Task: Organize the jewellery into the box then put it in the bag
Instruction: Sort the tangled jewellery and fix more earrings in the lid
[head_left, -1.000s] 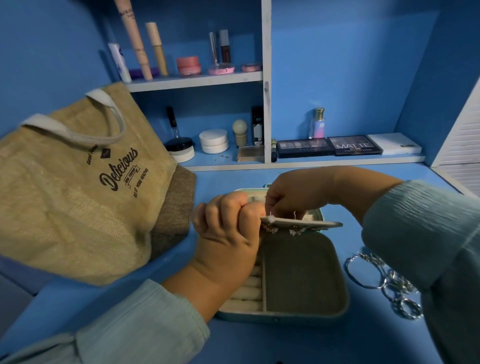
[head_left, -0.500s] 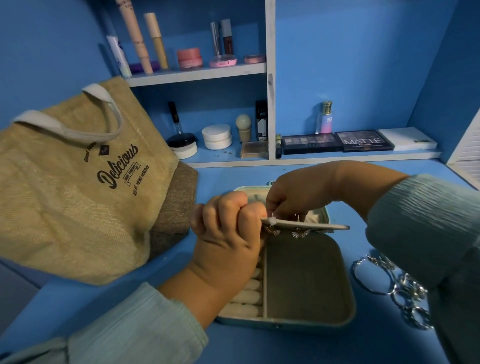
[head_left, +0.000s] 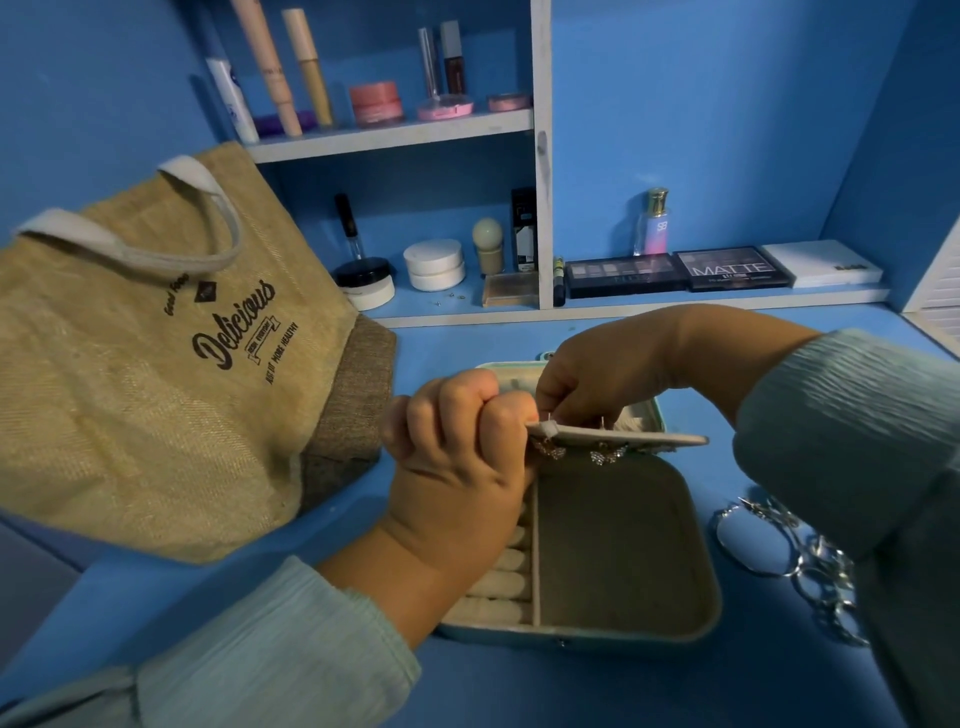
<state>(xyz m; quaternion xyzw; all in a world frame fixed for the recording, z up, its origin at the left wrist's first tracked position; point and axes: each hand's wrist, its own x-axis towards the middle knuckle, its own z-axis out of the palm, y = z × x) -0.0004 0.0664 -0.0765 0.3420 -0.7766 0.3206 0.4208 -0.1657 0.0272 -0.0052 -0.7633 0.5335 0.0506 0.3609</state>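
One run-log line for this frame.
left hand holds earring panel | right hand pinching earring post | box open | hoops outside | bag waiting

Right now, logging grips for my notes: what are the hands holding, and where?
Left hand grips the earring panel at its left end; right hand pinches something at its top, unclear what.

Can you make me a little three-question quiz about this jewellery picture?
1. True or false: the jewellery box is open.
2. Which hand grips the corner of the earring panel: A) left hand B) right hand?
3. Fill in: the silver hoops lie on the ___ beside the box.

Key:
1. True; its big compartment shows nothing inside.
2. A. The right hand pinches at an earring post on top of the panel.
3. Table. The bag lies on the box's other side.
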